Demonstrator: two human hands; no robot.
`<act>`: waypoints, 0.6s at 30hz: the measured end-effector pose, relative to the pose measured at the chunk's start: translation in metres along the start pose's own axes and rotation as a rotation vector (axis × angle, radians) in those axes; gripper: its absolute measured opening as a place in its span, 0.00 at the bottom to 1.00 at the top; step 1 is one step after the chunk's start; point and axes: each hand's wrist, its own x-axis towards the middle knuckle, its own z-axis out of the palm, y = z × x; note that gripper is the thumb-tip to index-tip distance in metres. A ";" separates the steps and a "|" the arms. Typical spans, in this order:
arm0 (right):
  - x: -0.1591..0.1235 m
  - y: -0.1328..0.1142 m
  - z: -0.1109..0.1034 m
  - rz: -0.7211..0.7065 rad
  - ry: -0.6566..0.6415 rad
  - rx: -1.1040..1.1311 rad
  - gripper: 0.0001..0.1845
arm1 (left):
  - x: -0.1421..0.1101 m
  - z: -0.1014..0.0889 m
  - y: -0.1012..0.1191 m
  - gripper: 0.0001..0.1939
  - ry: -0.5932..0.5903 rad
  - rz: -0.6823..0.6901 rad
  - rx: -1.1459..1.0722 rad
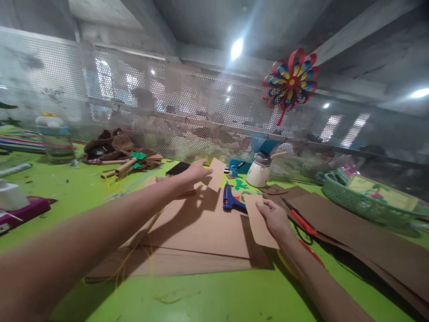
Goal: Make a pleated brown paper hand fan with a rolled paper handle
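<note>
A glaring ceiling lamp [237,48] ahead of me flares into a slanting streak, and a second lamp [420,93] glows at the right edge under dim grey concrete [214,22]. My left grip [200,172] casts a dark shadow over the brown cardboard [208,230]. The wide lens stretches my forearms toward the corners; fine detail looks soft, and the perforated screen [201,96] is hazy, with a pixelated patch.

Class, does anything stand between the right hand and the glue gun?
Yes: the card held in the right hand comes between it and the glue gun, covering the end of the gun's handle in this view.
</note>
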 end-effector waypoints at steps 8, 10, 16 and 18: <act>-0.002 -0.002 0.002 0.031 -0.093 -0.016 0.23 | -0.009 -0.053 -0.039 0.12 0.209 0.107 0.505; -0.005 -0.002 0.004 0.049 -0.127 -0.004 0.25 | -0.030 -0.072 -0.055 0.16 0.198 0.076 0.587; -0.022 -0.005 0.012 0.071 -0.244 0.009 0.27 | -0.084 -0.082 -0.087 0.24 0.099 -0.021 0.625; -0.027 -0.005 0.014 0.086 -0.303 0.010 0.29 | -0.097 -0.070 -0.091 0.21 0.134 -0.021 0.583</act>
